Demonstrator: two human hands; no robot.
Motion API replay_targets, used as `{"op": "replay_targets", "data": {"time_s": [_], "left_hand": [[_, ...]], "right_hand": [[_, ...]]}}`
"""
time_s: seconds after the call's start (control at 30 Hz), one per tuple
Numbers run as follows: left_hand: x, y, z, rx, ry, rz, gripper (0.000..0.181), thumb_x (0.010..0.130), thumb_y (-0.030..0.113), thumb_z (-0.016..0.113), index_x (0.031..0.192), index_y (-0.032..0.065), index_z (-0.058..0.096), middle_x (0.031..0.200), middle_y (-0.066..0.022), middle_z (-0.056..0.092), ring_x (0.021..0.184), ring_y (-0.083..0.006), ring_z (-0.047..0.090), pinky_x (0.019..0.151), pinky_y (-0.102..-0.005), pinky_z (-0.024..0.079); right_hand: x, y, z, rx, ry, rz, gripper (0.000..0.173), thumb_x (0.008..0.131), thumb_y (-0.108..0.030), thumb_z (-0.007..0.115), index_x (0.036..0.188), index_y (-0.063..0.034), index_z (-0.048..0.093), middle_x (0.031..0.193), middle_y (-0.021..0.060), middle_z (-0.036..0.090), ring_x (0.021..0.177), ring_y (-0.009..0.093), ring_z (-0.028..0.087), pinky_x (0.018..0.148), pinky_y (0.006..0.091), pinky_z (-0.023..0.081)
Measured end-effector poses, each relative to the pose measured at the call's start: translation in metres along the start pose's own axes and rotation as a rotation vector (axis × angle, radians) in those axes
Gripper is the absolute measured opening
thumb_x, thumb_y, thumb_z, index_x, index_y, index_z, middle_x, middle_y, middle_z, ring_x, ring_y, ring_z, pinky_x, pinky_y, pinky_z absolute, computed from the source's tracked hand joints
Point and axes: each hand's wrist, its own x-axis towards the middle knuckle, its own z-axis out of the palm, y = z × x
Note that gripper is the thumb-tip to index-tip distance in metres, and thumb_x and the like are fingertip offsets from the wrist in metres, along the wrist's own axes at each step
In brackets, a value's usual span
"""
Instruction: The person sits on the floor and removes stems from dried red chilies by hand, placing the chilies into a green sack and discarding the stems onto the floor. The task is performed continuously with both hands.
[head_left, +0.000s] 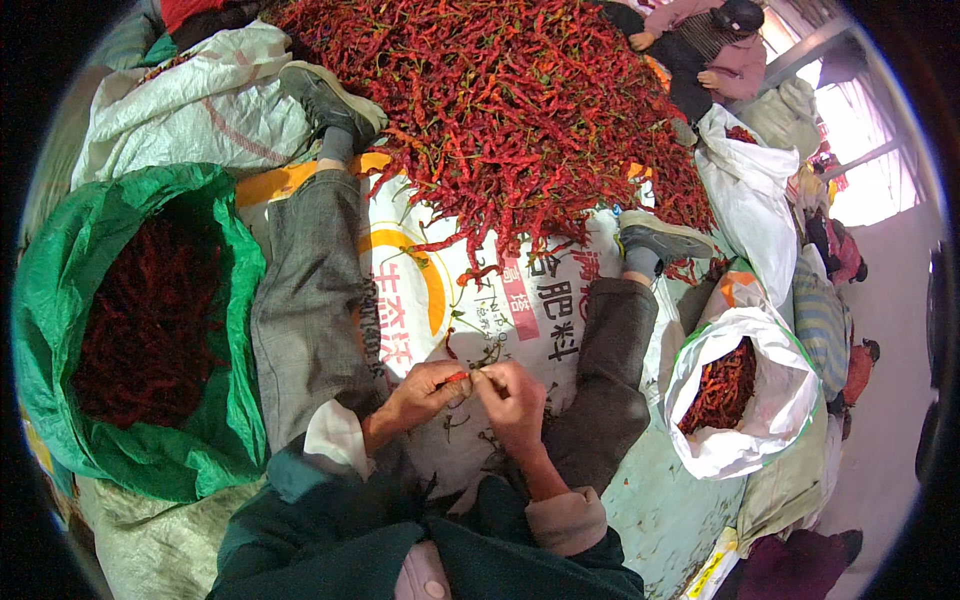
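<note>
My left hand (426, 394) grips a small red chili pepper (456, 376) between thumb and fingers. Right beside it, the thumb and forefinger of my right hand (514, 405) pinch the pepper's other end; the fingers cover that tip. Under both hands lies a printed white woven sack (405, 300), spread flat between my outstretched legs, with loose green stems and bits on it. Beyond the hands rises a large heap of red chili peppers (495, 112), some with green stems, its near edge spilling onto the sack.
Left of my leg stands an open green sack (45, 337) holding dark red peppers. An open white sack (780, 442) with peppers is at right. Further white sacks (217, 97) (750, 187) flank the heap. A person in pink (739, 67) sits at the far right.
</note>
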Motion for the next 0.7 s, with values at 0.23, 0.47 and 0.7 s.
{"op": "replay_targets", "data": {"time_s": [0.23, 0.47, 0.7], "left_hand": [[-0.002, -0.012, -0.005, -0.613, 0.379, -0.552, 0.022, 0.09, 0.022, 0.05, 0.08, 0.0037, 0.057, 0.069, 0.0031, 0.049, 0.063, -0.0069, 0.043, 0.06, -0.0218, 0.036], [0.006, -0.001, -0.008, -0.607, 0.478, -0.515, 0.021, 0.088, 0.021, 0.053, 0.075, 0.0047, 0.058, 0.065, 0.0048, 0.05, 0.059, -0.0053, 0.04, 0.056, -0.0211, 0.033], [0.005, -0.012, -0.008, -0.645, 0.546, -0.595, 0.02, 0.087, 0.019, 0.054, 0.076, 0.0048, 0.061, 0.061, 0.0035, 0.051, 0.052, -0.0064, 0.04, 0.049, -0.0222, 0.033]], "right_hand": [[0.038, 0.013, -0.001, -0.182, -0.319, -0.046, 0.018, 0.078, -0.012, 0.061, 0.095, -0.0043, 0.059, 0.087, 0.013, 0.061, 0.063, 0.025, 0.059, 0.056, 0.0336, 0.046], [0.111, 0.087, 0.026, -0.43, -0.094, -0.094, 0.03, 0.071, -0.008, 0.062, 0.1, -0.0132, 0.061, 0.099, 0.0064, 0.055, 0.075, 0.022, 0.059, 0.064, 0.0327, 0.046], [0.096, 0.072, -0.009, -0.319, -0.166, -0.006, 0.017, 0.074, -0.014, 0.066, 0.088, -0.0047, 0.062, 0.083, 0.0062, 0.058, 0.063, 0.015, 0.059, 0.057, 0.0279, 0.044]]}}
